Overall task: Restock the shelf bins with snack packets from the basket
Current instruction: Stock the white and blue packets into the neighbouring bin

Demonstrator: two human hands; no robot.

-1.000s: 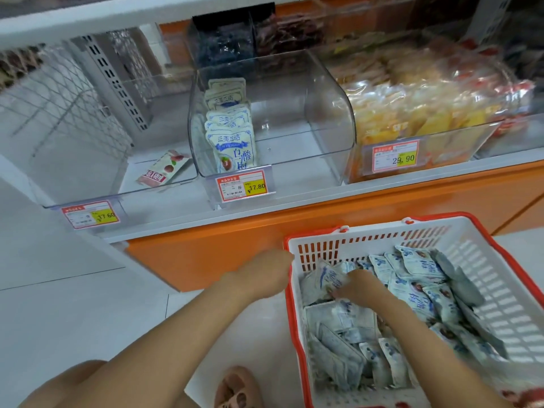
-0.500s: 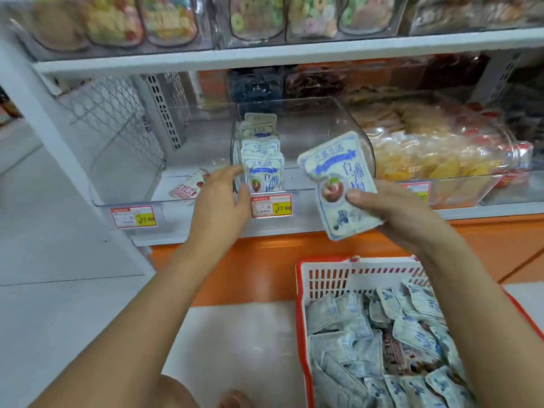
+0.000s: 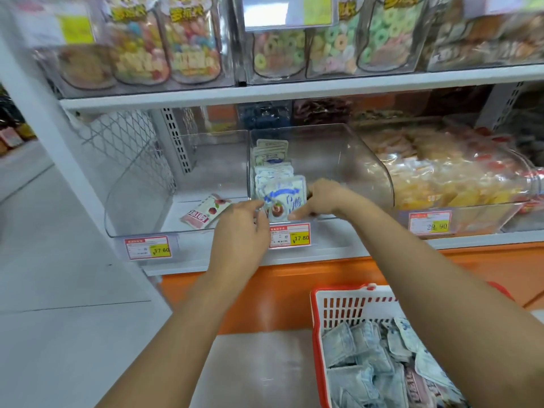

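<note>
White shelving (image 3: 294, 89) fills my view, the clear middle bin (image 3: 353, 160) at twelve o'clock. My right hand (image 3: 321, 198) pinches the blue-and-white snack packet (image 3: 282, 198) by its three o'clock edge at the bin's front, before the standing row (image 3: 272, 156). My left hand (image 3: 238, 231) touches its nine o'clock edge; blur hides whether it grips. I judge the packet light, soft, slick: best held by sealed edges. The basket (image 3: 316, 319) at five o'clock is cut off.

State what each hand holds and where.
Right hand pinches the blue-white packet by its right edge; left hand sits at its lower left corner, grip unclear.
</note>
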